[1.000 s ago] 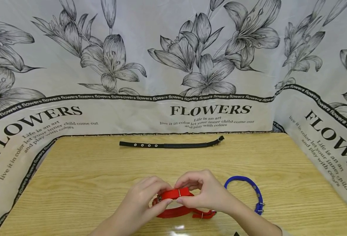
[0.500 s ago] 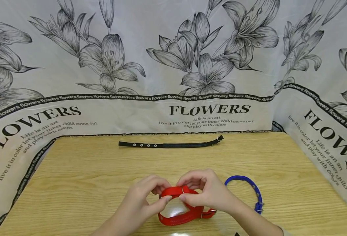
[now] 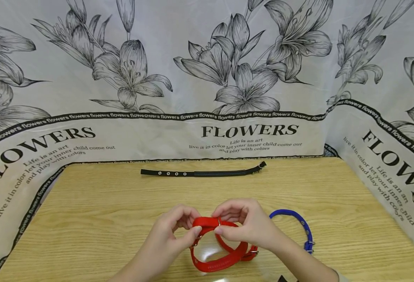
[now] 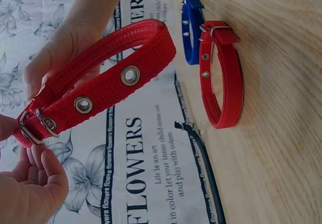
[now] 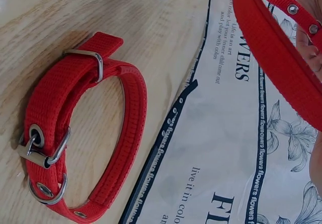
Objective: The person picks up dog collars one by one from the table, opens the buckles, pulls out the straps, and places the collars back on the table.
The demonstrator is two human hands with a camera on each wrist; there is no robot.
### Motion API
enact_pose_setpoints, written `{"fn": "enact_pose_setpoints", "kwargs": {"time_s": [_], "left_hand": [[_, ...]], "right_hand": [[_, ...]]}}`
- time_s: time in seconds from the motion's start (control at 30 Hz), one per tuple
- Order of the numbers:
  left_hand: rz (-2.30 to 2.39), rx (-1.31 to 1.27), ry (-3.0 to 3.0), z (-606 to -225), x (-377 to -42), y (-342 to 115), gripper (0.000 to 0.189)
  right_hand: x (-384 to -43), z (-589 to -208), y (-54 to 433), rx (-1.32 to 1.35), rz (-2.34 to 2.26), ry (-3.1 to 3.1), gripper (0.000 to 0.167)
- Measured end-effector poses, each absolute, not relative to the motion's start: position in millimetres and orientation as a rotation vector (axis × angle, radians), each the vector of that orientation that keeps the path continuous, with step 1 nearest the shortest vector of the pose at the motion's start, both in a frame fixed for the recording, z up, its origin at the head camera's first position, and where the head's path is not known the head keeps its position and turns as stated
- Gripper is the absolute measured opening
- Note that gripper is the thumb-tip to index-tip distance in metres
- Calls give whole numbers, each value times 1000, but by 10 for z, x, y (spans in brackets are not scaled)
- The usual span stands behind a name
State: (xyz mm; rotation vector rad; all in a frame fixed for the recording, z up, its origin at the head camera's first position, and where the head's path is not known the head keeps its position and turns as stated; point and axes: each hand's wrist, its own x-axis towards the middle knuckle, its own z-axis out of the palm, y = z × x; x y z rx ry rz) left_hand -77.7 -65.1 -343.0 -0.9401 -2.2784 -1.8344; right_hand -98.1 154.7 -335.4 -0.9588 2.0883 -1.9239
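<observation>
Between both hands, off the table, is a red pet collar (image 3: 221, 264), buckled into a loop with metal eyelets. My left hand (image 3: 168, 239) pinches it near the buckle (image 4: 31, 128) with thumb and fingertips. The right hand (image 3: 254, 227) pinches the same strap by the metal keeper ring, thumb on the near side. A second red collar (image 5: 83, 98), fastened into a loop, stands on its edge on the table below the right hand; in the head view it is partly hidden behind the held one.
To the right lies a blue collar (image 3: 307, 227) in a loop, partly hidden by the right arm. A black collar (image 3: 210, 173) is stretched out flat near the back edge of the wooden table (image 3: 98, 219). Flower-printed cloth (image 3: 150, 137) hangs behind and at the sides.
Both hands have risen slightly with the held red collar. Its loop has tilted and now shows wider below the fingers. The blue, black and second red collars have stayed put.
</observation>
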Motion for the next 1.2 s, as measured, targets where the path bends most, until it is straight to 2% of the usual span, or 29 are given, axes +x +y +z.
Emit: {"fn": "enact_pose_setpoints", "kwargs": {"time_s": [0.13, 0.27, 0.67, 0.9, 1.03, 1.2], "left_hand": [[-2068, -800, -2303, -3394, -796, -657, 13], [-2068, -764, -2290, -3357, -811, -684, 14], [-1616, -912, -2238, -3393, -832, -684, 19], [-1533, -1041, -2215, -3414, -798, -651, 20], [-1463, -1089, -2189, -3426, -809, -639, 20], [-1360, -1178, -2123, -3453, -821, -633, 19]], "right_hand": [[-976, -3342, 1552, -878, -1977, 2075, 19], [-987, -3357, 1562, -860, -2027, 2051, 21], [-1006, -3397, 1529, -960, -1933, 2026, 25], [-989, -3362, 1575, -1070, -1875, 2049, 25], [-950, -3268, 1588, -960, -1822, 2191, 18], [-944, -3146, 1529, -684, -1697, 2258, 14]]}}
